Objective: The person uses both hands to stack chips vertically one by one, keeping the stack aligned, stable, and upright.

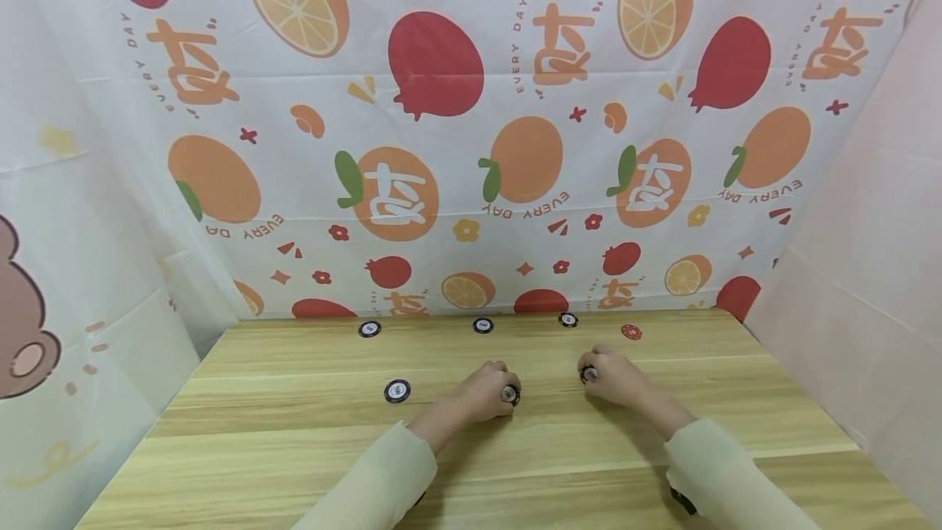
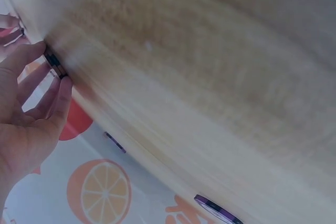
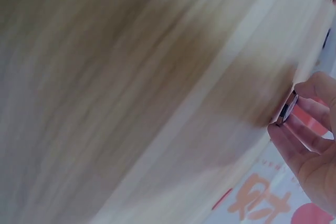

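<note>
Near the middle of the wooden table, my left hand pinches a black poker chip by its edges. The left wrist view shows this chip between thumb and fingertips, edge-on at the wood. To the right, my right hand grips another black poker chip, tilted, with a pale centre. In the right wrist view that chip is held between thumb and fingers, close to the tabletop. Whether either chip touches the wood is hard to tell. Left of my left hand lies a black chip, flat.
Along the table's back edge lie a black chip, a second black chip, a third black chip and a red chip. Behind them hangs a fruit-printed curtain. Pale cloth borders the right side.
</note>
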`<action>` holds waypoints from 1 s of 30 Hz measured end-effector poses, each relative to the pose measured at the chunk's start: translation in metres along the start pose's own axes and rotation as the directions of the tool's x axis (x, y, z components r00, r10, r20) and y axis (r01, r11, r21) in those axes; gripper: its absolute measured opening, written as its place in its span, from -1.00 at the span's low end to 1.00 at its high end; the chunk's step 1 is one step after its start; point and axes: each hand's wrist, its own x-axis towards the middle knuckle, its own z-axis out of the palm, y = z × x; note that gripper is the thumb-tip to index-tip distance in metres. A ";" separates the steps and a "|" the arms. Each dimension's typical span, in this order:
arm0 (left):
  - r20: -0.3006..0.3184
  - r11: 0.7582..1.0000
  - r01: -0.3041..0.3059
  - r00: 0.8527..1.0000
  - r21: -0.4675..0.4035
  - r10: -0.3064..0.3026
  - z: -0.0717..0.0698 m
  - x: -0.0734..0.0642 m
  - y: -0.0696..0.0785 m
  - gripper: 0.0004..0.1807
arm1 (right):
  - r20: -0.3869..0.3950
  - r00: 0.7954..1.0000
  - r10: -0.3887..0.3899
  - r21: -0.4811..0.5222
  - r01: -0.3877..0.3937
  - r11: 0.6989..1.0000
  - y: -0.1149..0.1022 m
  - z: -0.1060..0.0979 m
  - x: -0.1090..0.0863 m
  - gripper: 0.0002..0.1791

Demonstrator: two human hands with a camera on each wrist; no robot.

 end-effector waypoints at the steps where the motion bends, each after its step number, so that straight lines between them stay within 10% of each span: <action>1: 0.001 1.000 0.003 1.000 -0.001 -0.003 0.000 0.000 0.000 -0.74 | 0.007 1.000 -0.007 0.008 0.007 1.000 -0.003 0.000 0.000 -0.74; 30: -0.062 0.999 0.042 0.997 -0.031 -0.044 -0.002 -0.011 -0.006 -0.71 | 0.133 0.977 -0.168 0.068 0.160 0.985 -0.070 0.009 0.024 -0.71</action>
